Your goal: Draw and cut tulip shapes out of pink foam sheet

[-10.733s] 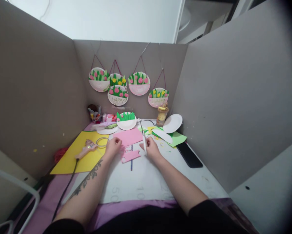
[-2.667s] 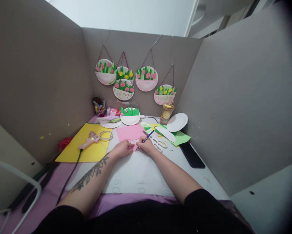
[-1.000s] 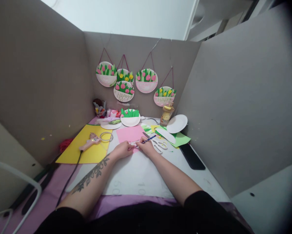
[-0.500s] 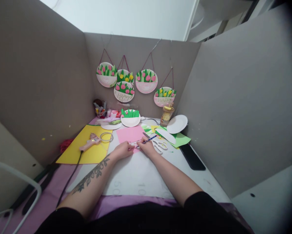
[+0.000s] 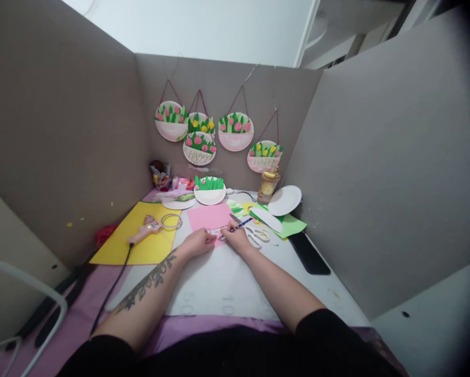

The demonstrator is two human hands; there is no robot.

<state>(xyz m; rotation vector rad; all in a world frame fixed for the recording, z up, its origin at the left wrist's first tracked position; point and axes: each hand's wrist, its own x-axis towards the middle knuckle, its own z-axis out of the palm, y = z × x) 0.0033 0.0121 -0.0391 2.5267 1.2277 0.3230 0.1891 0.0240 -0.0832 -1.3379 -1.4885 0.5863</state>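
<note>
My right hand (image 5: 235, 235) is closed around a dark blue patterned pencil (image 5: 243, 224), its lower end resting on a pink sheet of paper (image 5: 209, 216). Close beside it, my left hand (image 5: 200, 241) lies at the lower left of the same sheet, fingers bent together over the paper's edge; whether they pinch anything is too small to tell. White-handled scissors (image 5: 258, 233) lie just right of my right hand. Behind the pink sheet stands a white paper plate (image 5: 210, 196) with green paper leaves and a small pink flower.
A pink glue gun (image 5: 144, 231) and a roll of tape (image 5: 171, 221) lie on yellow paper (image 5: 120, 243) at left. At right are a black phone (image 5: 308, 253), green paper (image 5: 294, 225), a plate (image 5: 285, 200) and a cup (image 5: 268, 188). Decorated plates (image 5: 236, 137) hang on the partition.
</note>
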